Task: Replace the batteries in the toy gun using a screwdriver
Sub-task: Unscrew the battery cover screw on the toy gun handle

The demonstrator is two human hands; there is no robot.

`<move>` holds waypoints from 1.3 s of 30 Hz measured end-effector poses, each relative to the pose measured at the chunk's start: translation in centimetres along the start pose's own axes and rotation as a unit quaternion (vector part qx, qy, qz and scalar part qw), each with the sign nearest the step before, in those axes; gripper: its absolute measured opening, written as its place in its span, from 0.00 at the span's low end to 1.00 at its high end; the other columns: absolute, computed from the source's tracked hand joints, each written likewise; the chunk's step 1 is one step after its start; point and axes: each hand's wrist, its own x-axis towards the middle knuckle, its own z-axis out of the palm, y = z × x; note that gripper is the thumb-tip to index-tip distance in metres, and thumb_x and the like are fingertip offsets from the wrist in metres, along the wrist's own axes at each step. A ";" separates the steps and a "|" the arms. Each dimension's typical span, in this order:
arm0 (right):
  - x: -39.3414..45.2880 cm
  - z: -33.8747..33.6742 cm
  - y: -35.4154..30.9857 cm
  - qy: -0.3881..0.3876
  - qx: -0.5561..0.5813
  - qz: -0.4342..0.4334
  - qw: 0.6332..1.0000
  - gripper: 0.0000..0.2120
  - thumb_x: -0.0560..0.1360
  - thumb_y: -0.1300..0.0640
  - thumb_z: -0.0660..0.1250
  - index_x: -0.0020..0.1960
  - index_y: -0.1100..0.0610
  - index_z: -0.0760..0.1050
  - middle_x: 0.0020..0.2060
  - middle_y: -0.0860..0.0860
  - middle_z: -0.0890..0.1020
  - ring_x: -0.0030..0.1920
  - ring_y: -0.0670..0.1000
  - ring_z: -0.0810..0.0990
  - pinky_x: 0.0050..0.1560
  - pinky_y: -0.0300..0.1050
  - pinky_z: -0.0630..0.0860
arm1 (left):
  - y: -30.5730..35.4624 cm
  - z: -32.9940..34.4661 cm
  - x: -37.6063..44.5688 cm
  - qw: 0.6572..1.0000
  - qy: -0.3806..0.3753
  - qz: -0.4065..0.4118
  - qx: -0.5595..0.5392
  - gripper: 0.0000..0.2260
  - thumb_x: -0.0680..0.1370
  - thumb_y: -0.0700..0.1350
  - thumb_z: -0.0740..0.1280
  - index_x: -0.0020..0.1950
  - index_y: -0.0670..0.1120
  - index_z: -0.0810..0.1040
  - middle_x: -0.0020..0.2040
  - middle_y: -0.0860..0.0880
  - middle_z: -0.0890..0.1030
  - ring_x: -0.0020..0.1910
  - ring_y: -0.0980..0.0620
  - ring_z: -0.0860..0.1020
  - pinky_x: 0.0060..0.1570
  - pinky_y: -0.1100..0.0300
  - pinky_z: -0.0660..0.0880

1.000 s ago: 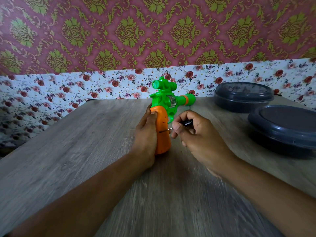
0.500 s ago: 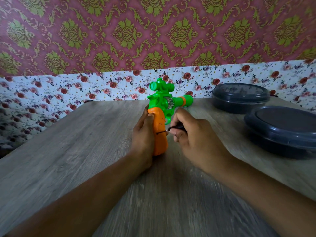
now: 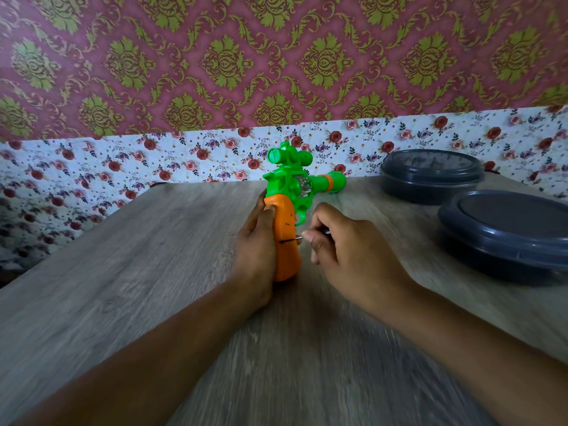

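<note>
1. Gripping the gun's [image 3: 287, 210] orange grip, the left hand [image 3: 256, 253] curls round it from the left; the gun stands upright mid-table [image 3: 123, 272], barrel pointing right.
2. The screwdriver [image 3: 292, 240] tip touches the grip's right side.
3. The right hand [image 3: 347, 250] pinches the screwdriver, fingers curled.
4. Two lidded dark bowls [image 3: 430, 176] sit far right.

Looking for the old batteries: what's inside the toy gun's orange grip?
Unseen: the orange grip is closed, gripped by the left hand. The right hand holds a screwdriver against it.
</note>
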 end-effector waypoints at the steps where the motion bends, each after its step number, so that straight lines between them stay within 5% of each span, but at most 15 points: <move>1: 0.2 -0.1 0.0 -0.001 0.019 0.010 1.000 0.08 0.77 0.55 0.62 0.41 0.50 0.65 0.30 0.50 0.80 0.31 0.51 0.78 0.35 0.51 0.75 | 0.0 0.0 0.0 1.000 -0.001 0.000 0.003 0.19 0.77 0.56 0.58 0.68 0.55 0.71 0.59 0.43 0.80 0.52 0.44 0.80 0.46 0.50 0.78; 4: 0.3 -0.6 -0.3 -0.006 0.054 0.016 0.998 0.07 0.75 0.61 0.64 0.41 0.52 0.69 0.30 0.47 0.79 0.31 0.42 0.75 0.35 0.42 0.73 | 0.1 0.0 -0.1 1.000 0.002 -0.014 0.001 0.25 0.70 0.61 0.59 0.67 0.58 0.71 0.60 0.43 0.79 0.56 0.40 0.79 0.56 0.39 0.75; 9: 0.0 -0.5 -0.8 -0.030 -0.017 -0.042 0.999 0.02 0.76 0.56 0.63 0.47 0.54 0.69 0.36 0.45 0.79 0.37 0.46 0.79 0.36 0.51 0.76 | 0.1 -0.1 -0.1 1.000 0.006 -0.007 0.016 0.20 0.77 0.56 0.58 0.69 0.55 0.70 0.60 0.43 0.79 0.57 0.42 0.78 0.58 0.39 0.74; 12: -0.2 -0.8 -0.6 -0.028 -0.158 -0.072 0.984 0.20 0.77 0.41 0.46 0.51 0.54 0.68 0.39 0.50 0.81 0.34 0.54 0.80 0.30 0.45 0.68 | 0.1 -0.1 0.1 1.000 0.005 -0.011 0.001 0.18 0.80 0.55 0.57 0.69 0.54 0.70 0.60 0.43 0.79 0.57 0.43 0.79 0.58 0.41 0.75; 15: -0.4 -1.3 -0.8 -0.036 -0.236 -0.066 0.969 0.26 0.76 0.40 0.38 0.52 0.54 0.68 0.38 0.51 0.81 0.36 0.56 0.80 0.31 0.44 0.62 | 0.1 -0.2 0.0 1.000 0.015 -0.014 -0.003 0.18 0.80 0.54 0.56 0.70 0.53 0.69 0.59 0.44 0.80 0.56 0.44 0.79 0.58 0.42 0.75; 20: -0.1 -1.1 -0.6 -0.045 -0.126 -0.052 0.990 0.09 0.79 0.48 0.55 0.42 0.50 0.66 0.28 0.47 0.71 0.31 0.55 0.75 0.28 0.45 0.58 | 0.0 -0.1 -0.1 1.000 0.000 -0.003 0.007 0.20 0.79 0.55 0.57 0.70 0.55 0.69 0.60 0.45 0.80 0.55 0.44 0.80 0.59 0.41 0.74; 24: -0.1 -1.3 -0.4 -0.041 -0.153 -0.071 0.985 0.05 0.77 0.52 0.62 0.45 0.53 0.72 0.33 0.50 0.80 0.32 0.54 0.76 0.30 0.45 0.67 | 0.0 -0.1 -0.1 1.000 0.000 -0.011 -0.003 0.24 0.74 0.58 0.59 0.69 0.56 0.69 0.61 0.45 0.79 0.58 0.43 0.79 0.60 0.38 0.73; 28: -0.1 -1.2 -0.6 -0.037 -0.113 -0.056 0.991 0.04 0.75 0.53 0.65 0.43 0.52 0.71 0.31 0.48 0.78 0.29 0.49 0.74 0.29 0.43 0.65 | 0.0 -0.1 0.0 1.000 0.002 -0.009 -0.001 0.21 0.77 0.57 0.58 0.69 0.56 0.69 0.62 0.45 0.78 0.59 0.43 0.78 0.60 0.39 0.73; 32: 0.2 -1.1 -0.1 -0.084 0.006 -0.013 0.996 0.05 0.76 0.54 0.63 0.42 0.51 0.70 0.32 0.46 0.78 0.31 0.46 0.74 0.34 0.47 0.71 | -0.2 -0.2 0.4 1.000 -0.001 -0.008 0.007 0.18 0.81 0.53 0.55 0.70 0.54 0.69 0.58 0.44 0.80 0.53 0.47 0.81 0.54 0.47 0.78; 35: 0.0 -1.0 -0.2 -0.135 -0.073 -0.027 0.988 0.06 0.78 0.50 0.55 0.45 0.51 0.66 0.28 0.44 0.69 0.32 0.50 0.71 0.35 0.48 0.69 | -0.4 -0.3 0.6 1.000 -0.005 0.003 0.009 0.18 0.82 0.50 0.54 0.70 0.49 0.68 0.47 0.47 0.81 0.33 0.58 0.82 0.33 0.63 0.78; 39: -0.1 -1.3 -0.8 -0.124 -0.109 -0.030 0.986 0.05 0.79 0.51 0.53 0.45 0.49 0.64 0.27 0.44 0.67 0.31 0.49 0.70 0.33 0.45 0.64 | -0.1 -0.3 0.3 1.000 -0.016 -0.001 0.016 0.18 0.82 0.50 0.54 0.71 0.51 0.68 0.49 0.46 0.82 0.31 0.58 0.82 0.34 0.61 0.77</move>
